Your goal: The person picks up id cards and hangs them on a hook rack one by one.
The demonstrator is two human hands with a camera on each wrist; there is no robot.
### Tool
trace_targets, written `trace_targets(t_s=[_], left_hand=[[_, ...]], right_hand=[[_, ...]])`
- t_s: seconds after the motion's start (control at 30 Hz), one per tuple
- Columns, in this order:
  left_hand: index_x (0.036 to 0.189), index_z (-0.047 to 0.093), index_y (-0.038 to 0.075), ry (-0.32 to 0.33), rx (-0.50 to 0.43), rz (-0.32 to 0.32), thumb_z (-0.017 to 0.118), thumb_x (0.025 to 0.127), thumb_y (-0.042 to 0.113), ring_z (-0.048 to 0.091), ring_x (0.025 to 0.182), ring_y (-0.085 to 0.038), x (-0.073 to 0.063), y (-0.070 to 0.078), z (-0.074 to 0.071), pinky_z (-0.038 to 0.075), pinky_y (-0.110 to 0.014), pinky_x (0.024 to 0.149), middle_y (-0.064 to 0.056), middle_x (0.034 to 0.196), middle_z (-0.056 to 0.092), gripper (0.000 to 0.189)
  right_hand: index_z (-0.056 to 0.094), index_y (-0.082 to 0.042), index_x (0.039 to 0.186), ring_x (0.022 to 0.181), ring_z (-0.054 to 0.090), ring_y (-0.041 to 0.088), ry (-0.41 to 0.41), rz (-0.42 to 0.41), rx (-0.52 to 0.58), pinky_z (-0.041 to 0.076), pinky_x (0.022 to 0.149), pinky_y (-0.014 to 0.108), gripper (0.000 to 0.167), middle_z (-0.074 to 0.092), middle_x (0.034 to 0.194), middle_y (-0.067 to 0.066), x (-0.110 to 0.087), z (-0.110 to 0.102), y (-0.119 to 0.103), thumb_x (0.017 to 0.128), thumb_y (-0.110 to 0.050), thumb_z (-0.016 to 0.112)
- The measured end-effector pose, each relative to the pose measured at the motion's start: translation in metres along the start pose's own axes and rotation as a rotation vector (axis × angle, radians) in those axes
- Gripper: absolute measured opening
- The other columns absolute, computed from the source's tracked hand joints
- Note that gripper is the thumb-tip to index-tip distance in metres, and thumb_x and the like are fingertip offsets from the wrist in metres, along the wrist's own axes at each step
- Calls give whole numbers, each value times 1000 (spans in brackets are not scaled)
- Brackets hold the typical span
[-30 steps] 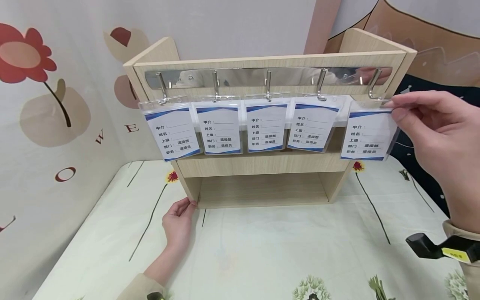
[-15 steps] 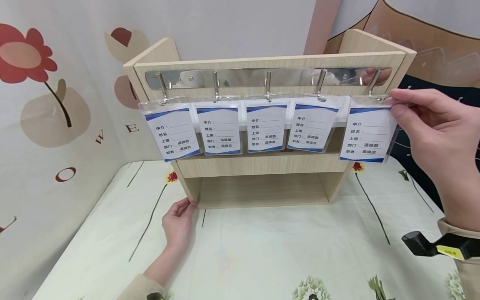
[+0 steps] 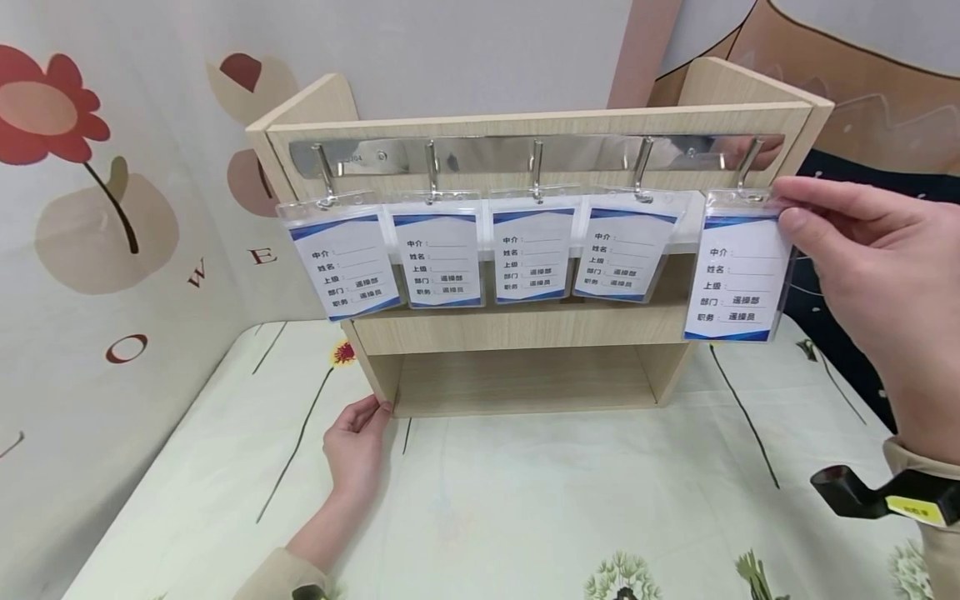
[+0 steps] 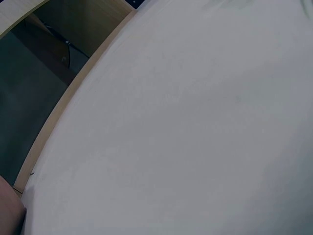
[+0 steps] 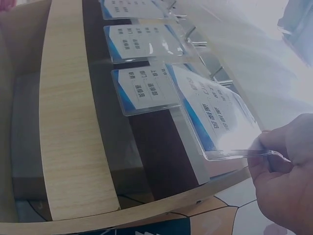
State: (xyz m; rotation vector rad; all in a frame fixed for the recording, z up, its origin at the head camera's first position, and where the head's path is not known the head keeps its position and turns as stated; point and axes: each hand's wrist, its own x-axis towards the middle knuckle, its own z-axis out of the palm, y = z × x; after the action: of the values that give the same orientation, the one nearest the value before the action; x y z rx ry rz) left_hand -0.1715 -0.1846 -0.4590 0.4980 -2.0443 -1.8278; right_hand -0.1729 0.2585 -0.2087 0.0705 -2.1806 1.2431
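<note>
A wooden shelf unit [image 3: 525, 333] carries a shiny metal strip [image 3: 487, 155] with several hooks along its top front. At its right end, my right hand [image 3: 873, 267] pinches the upper right edge of a clear badge holder [image 3: 738, 275] between thumb and fingers. The holder's top overlaps the tip of the rightmost hook [image 3: 748, 162]; I cannot tell whether the hook passes through its slot. Low on the left, my left hand [image 3: 355, 442] grips the shelf's bottom front corner. In the right wrist view the held badge holder [image 5: 215, 112] tilts outward from the others.
More badge holders hang from the other hooks, such as the leftmost one [image 3: 347, 267] and the middle one [image 3: 531, 254]. Below them is the shelf's lower compartment [image 3: 525, 379]. A flower-patterned cloth [image 3: 525, 500] covers the table, and a printed curtain [image 3: 150, 208] hangs behind.
The held badge holder has risen slightly at its top against the rightmost hook, and its lower end now swings forward and looks larger. The right hand shifted a little; the left hand stays put.
</note>
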Motion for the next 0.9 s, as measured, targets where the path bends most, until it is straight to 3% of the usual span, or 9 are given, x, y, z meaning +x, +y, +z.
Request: trace_targets(t_s=[0.47,0.53,0.73,0.9], left_hand=[[122,68,-7,12,-1,12,70,97,9,67,84,9,0,-1,0,54,-10,76,-23,120,71,30],[123,68,-7,10,-1,13,70,97,10,67,84,9,0,-2,-1,54,-10,76,-23,120,70,31],[124,67,-7,11,-1,11,70,97,10,67,84,9,0,-3,-1,54,-10,76,-23,121,70,31],[124,67,-7,9,0,9,70,98,10,67,84,9,0,-2,-2,54,-10,76,-23,121,70,31]], right_hand=[[70,-18,133,110,57,12,-23,29,37,45,95,9,32,66,130,-4,0,-1,3,102,-14,64],[70,-16,133,112,54,15,-49,70,145,46,93,9,33,64,131,-1,2,-2,4,100,-14,66],[67,1,131,117,51,21,-148,136,670,49,92,14,39,60,133,10,9,-5,12,93,-2,72],[65,5,131,117,50,22,-181,147,762,51,92,17,40,60,132,11,12,-5,16,92,2,71]])
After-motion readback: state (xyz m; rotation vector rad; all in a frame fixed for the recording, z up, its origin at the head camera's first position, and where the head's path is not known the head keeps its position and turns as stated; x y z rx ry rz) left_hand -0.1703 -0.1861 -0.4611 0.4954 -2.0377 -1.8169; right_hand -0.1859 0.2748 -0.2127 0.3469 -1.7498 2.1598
